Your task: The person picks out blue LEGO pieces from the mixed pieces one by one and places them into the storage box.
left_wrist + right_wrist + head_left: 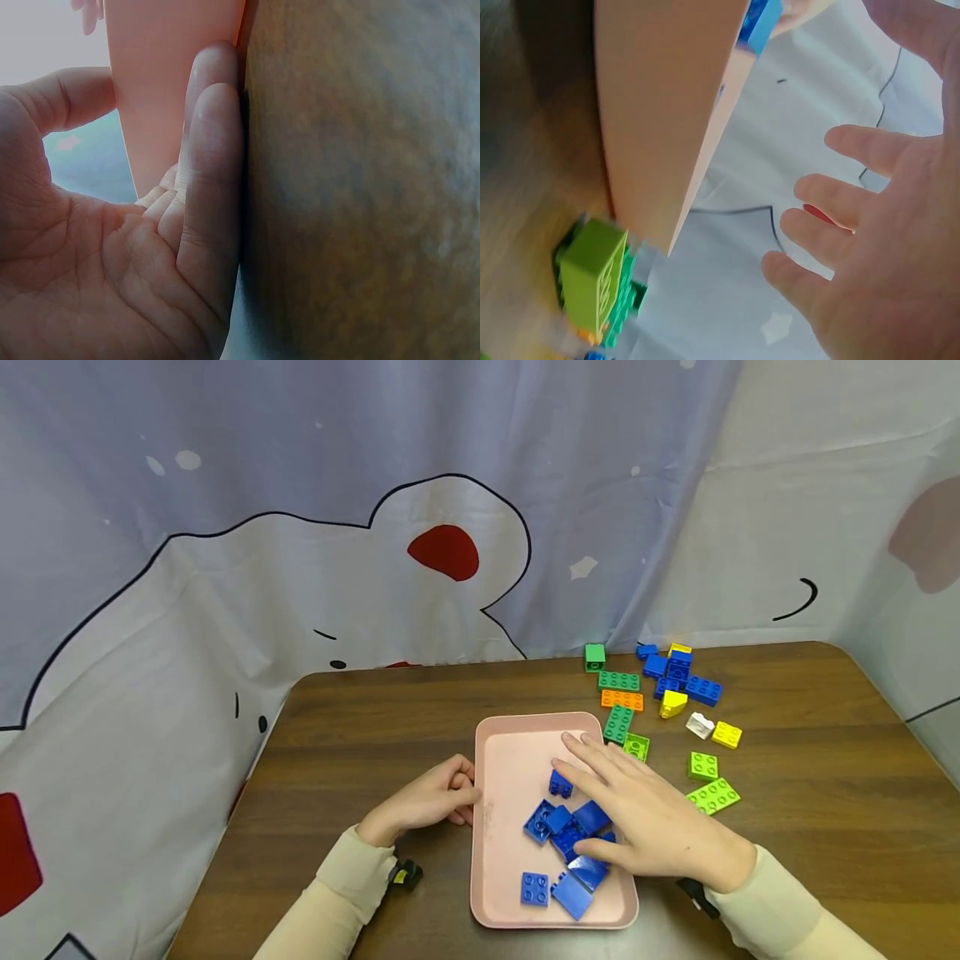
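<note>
A pink tray (pixel 501 868) lies on the table with several blue toy bricks (pixel 534 889) in it, most heaped toward its right side. At the tray's left edge, my left hand (pixel 431 796) holds it. In the left wrist view, the thumb (pixel 82 97) touches the rim while the fingers lie low against the outer wall. My right hand (pixel 648 822) is over the tray's right side with its fingers spread, holding nothing. It covers part of the heap. The right wrist view shows that hand (pixel 885 217) above the rim, apart from the tray wall (pixel 660 112).
Behind and right of the tray lie loose bricks: green (pixel 618 681), orange (pixel 622 699), yellow (pixel 727 734), white (pixel 700 725), lime (pixel 703 766) and a blue cluster (pixel 678 670). A printed curtain (pixel 300 593) hangs behind the wooden table (pixel 360 727).
</note>
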### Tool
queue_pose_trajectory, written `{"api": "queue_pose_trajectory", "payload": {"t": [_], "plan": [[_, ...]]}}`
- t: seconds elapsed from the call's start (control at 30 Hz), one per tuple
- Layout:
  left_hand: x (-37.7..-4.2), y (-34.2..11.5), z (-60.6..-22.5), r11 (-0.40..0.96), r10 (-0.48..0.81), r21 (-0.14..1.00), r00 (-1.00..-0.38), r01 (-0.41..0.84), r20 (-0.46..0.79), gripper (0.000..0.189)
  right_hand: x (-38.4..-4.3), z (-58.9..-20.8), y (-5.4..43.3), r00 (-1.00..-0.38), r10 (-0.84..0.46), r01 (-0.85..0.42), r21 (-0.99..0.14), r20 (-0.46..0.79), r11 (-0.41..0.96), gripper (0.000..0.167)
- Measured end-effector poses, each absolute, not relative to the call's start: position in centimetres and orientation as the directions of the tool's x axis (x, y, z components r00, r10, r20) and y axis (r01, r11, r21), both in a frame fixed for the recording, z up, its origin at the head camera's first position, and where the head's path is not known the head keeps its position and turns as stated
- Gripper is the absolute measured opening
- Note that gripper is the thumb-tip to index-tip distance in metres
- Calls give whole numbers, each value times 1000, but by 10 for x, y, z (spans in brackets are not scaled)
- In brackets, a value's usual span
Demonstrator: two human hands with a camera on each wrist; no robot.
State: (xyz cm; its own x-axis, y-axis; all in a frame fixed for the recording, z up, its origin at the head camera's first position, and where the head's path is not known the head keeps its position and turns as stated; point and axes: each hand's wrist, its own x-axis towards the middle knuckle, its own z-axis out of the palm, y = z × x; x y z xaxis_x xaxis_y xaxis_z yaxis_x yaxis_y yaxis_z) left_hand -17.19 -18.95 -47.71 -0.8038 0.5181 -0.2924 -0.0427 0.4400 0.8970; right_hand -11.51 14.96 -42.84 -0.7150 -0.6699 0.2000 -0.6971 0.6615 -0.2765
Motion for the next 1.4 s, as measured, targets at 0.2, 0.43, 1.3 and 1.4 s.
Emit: {"api": "queue_pose_trajectory", "payload": {"t": [0.2, 0.43, 1.3, 1.4], "plan": [[-170, -191, -477, 447, 514, 894, -805, -44, -297, 29, -123, -427, 167, -735, -650, -677, -274, 194, 683, 96], [-170, -191, -477, 448, 511, 893, -807, -42, -294, 27, -131, -424, 193, -767, -612, -642, -231, 194, 731, 92], [-172, -188, -479, 419, 520, 906, -804, -55, -289, 24, -208, -413, 287, -921, -379, -387, -310, 90, 868, 74], [-172, -188, -477, 424, 520, 904, -804, -51, -289, 24, -218, -415, 297, -929, -363, -367, -308, 71, 878, 67]]}}
